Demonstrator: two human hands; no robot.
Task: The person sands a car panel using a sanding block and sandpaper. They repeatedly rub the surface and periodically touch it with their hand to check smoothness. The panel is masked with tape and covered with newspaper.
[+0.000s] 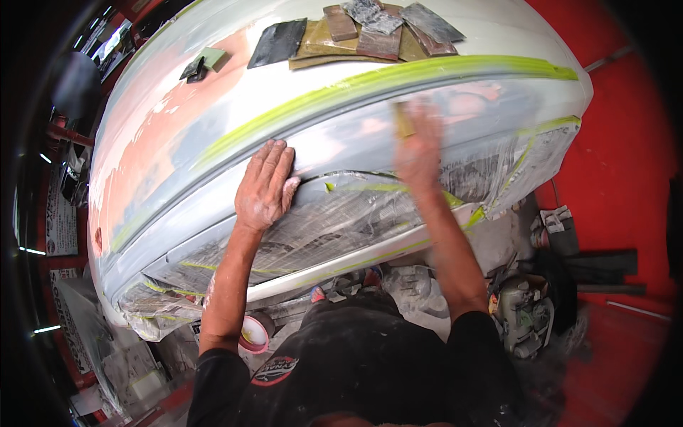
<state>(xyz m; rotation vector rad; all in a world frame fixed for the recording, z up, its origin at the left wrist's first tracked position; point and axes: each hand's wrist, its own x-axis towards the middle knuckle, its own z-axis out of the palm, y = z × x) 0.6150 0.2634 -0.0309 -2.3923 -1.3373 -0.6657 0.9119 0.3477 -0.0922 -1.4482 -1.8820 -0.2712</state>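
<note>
A car's roof edge (334,135) stretches across in front of me, patched with white, grey and pinkish filler or primer. On it my left hand (265,186) lies flat, its fingers stretched out and holding nothing. Farther right, my right hand (420,153) presses a yellowish-brown piece of sandpaper (404,119) against the surface; motion smears the hand. Lime-green masking tape (384,77) follows the roof line above both hands. Below them, the side windows are covered with newspaper under plastic film (341,220).
Several sandpaper pieces (324,46) are piled on the roof, with a pale green block (215,58) to their left. By my feet stands a pink-rimmed bucket (255,334). Dusty gear (523,313) sits on the floor at right, beside a red floor area (626,156).
</note>
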